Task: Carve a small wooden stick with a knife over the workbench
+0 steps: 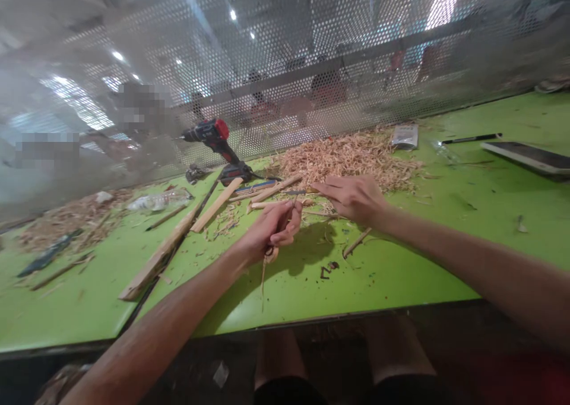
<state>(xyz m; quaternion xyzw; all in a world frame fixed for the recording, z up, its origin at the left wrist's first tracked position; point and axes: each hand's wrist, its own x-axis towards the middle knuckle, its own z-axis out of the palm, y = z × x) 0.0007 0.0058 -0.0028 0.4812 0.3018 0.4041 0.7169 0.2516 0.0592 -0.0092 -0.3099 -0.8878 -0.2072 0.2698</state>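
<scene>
My right hand (pixel 356 200) is closed round a small knife (pixel 294 192), its narrow grey blade pointing left toward my other hand. The handle is mostly covered by my fingers. Fingers pinched together, my left hand (pixel 278 224) grips a thin, pale piece, probably a wood sliver, that is largely hidden. A light curled strip (pixel 262 274) dangles below that palm, beside a small dark loop. Both hands are above the green table, close together. Wooden sticks (pixel 278 185) lie just behind them, and a short stick (pixel 356 243) rests below my right hand.
A heap of wood shavings (pixel 347 158) lies at the back. A cordless drill (pixel 222 149) stands behind my left hand, near wooden slats (pixel 164 244). On the right are a phone (pixel 529 157), a pen (pixel 472 138) and a small packet (pixel 405 136). A perforated screen (pixel 285 90) borders the table (pixel 423 262).
</scene>
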